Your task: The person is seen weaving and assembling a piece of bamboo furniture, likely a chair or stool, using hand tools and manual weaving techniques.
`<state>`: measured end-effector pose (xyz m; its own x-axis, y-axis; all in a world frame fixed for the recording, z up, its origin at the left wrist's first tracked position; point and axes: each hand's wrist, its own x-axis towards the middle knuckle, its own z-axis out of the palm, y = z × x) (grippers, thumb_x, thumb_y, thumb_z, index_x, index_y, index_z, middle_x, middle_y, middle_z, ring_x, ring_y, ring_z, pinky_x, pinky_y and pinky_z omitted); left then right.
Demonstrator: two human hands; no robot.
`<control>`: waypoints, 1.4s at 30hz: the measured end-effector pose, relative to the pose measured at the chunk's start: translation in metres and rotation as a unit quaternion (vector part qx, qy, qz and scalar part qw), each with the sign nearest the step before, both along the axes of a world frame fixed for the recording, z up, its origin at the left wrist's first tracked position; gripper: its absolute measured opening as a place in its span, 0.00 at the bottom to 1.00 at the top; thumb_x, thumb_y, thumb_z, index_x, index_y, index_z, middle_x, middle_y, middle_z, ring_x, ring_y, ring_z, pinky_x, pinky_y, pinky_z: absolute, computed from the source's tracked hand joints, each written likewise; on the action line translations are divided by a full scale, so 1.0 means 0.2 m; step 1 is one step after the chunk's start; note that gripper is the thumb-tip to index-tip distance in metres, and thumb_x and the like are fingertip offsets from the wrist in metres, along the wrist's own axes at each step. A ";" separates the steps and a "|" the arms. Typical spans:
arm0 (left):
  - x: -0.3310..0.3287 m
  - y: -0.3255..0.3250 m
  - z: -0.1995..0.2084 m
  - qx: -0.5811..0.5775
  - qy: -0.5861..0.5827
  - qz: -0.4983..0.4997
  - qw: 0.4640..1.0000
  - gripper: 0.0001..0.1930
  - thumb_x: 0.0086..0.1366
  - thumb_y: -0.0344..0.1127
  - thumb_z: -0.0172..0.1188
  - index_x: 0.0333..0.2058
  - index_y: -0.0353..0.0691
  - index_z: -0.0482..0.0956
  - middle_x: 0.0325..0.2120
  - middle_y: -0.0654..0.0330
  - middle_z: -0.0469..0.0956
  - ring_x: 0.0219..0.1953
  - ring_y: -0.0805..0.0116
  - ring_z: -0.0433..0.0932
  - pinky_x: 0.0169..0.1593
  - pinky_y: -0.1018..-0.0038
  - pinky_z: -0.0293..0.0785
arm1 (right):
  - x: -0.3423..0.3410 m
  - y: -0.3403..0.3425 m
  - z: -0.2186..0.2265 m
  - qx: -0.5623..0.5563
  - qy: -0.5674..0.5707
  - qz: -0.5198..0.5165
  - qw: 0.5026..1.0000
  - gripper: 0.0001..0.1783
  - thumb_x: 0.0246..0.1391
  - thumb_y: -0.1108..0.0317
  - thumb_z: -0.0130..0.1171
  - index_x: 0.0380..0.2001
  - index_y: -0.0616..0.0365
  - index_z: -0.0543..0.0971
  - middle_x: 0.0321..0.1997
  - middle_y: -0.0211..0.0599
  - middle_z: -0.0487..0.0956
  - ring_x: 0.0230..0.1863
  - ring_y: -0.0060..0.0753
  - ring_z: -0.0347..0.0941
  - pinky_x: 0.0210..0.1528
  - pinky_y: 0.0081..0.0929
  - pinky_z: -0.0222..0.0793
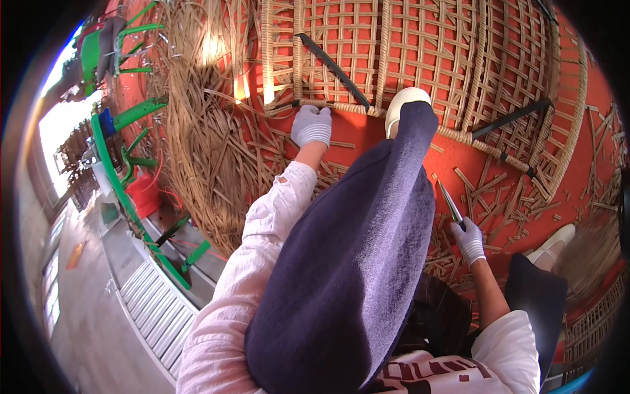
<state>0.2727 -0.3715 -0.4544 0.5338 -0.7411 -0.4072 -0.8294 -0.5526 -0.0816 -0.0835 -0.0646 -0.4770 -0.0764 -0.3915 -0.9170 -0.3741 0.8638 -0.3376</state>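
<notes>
A large panel (430, 60) of tan strips in an open weave, with a wrapped rim and several dark flat bars, lies at the far side. My left hand (312, 126), in a pale glove, is closed at the panel's near rim, left of centre; its fingertips are partly hidden. My right hand (469, 240), gloved too, sits lower right, wrapped round the dark handle of a slim pointed metal tool (451, 203). The tool's tip points up and left, apart from the panel. Whether it has one blade or two is hard to make out.
Long loose strips (203, 138) lie heaped left of the panel. Short cut pieces (505, 203) litter the red floor (387, 171) on the right. My raised leg and pale shoe (408, 98) reach the panel's rim. Green metal frames (108, 154) and a red bucket (144, 195) stand left.
</notes>
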 end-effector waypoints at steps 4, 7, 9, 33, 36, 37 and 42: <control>0.00 0.00 -0.02 0.007 -0.012 -0.014 1.000 0.20 0.55 0.54 0.59 0.39 0.47 0.82 0.40 0.53 0.82 0.45 0.54 0.80 0.49 0.61 0.74 | 0.00 0.01 -0.02 0.000 0.005 0.001 1.000 0.15 0.54 0.61 0.61 0.26 0.63 0.72 0.18 0.30 0.68 0.21 0.22 0.62 0.25 0.28 0.62; -0.01 0.00 -0.02 0.001 -0.027 -0.018 0.999 0.20 0.56 0.54 0.59 0.39 0.47 0.82 0.41 0.53 0.82 0.45 0.54 0.80 0.49 0.61 0.74 | 0.00 0.00 0.00 -0.023 0.016 0.028 0.999 0.16 0.54 0.60 0.61 0.26 0.63 0.72 0.18 0.31 0.68 0.22 0.22 0.61 0.26 0.28 0.62; -0.01 0.00 -0.02 0.004 -0.032 -0.025 0.999 0.19 0.56 0.54 0.59 0.40 0.48 0.82 0.41 0.53 0.82 0.46 0.53 0.80 0.49 0.61 0.74 | -0.01 -0.02 0.02 -0.019 0.001 0.009 1.000 0.17 0.53 0.59 0.61 0.27 0.64 0.72 0.19 0.38 0.69 0.22 0.28 0.62 0.29 0.31 0.64; -0.05 -0.08 -0.26 -0.225 0.274 -0.158 0.921 0.11 0.63 0.34 0.51 0.34 0.36 0.81 0.32 0.54 0.80 0.35 0.62 0.76 0.45 0.67 0.72 | -0.17 -0.22 0.24 -0.076 -0.008 -0.034 0.997 0.17 0.58 0.55 0.60 0.31 0.61 0.76 0.20 0.39 0.69 0.23 0.27 0.61 0.29 0.30 0.63; -0.21 -0.20 -0.21 -0.085 0.490 0.042 0.866 0.09 0.64 0.31 0.52 0.35 0.37 0.82 0.26 0.62 0.80 0.29 0.76 0.76 0.35 0.77 0.73 | -0.29 -0.25 0.26 -0.093 0.004 -0.074 0.993 0.18 0.58 0.54 0.59 0.31 0.61 0.76 0.20 0.43 0.70 0.23 0.32 0.63 0.30 0.33 0.64; -0.31 -0.17 -0.20 -0.148 0.450 -0.042 0.880 0.08 0.65 0.31 0.54 0.36 0.37 0.82 0.26 0.63 0.80 0.27 0.80 0.74 0.31 0.80 0.72 | -0.32 -0.25 0.26 -0.105 0.012 -0.082 0.991 0.18 0.58 0.53 0.58 0.31 0.61 0.76 0.20 0.44 0.70 0.23 0.33 0.63 0.31 0.33 0.64; -0.66 -0.16 0.04 -0.031 0.530 -0.004 0.848 0.09 0.69 0.31 0.52 0.42 0.37 0.80 0.33 0.63 0.79 0.31 0.78 0.74 0.36 0.81 0.72 | -0.43 -0.22 0.22 -0.071 0.105 -0.096 0.987 0.19 0.59 0.52 0.57 0.33 0.61 0.77 0.20 0.44 0.69 0.23 0.33 0.63 0.31 0.33 0.64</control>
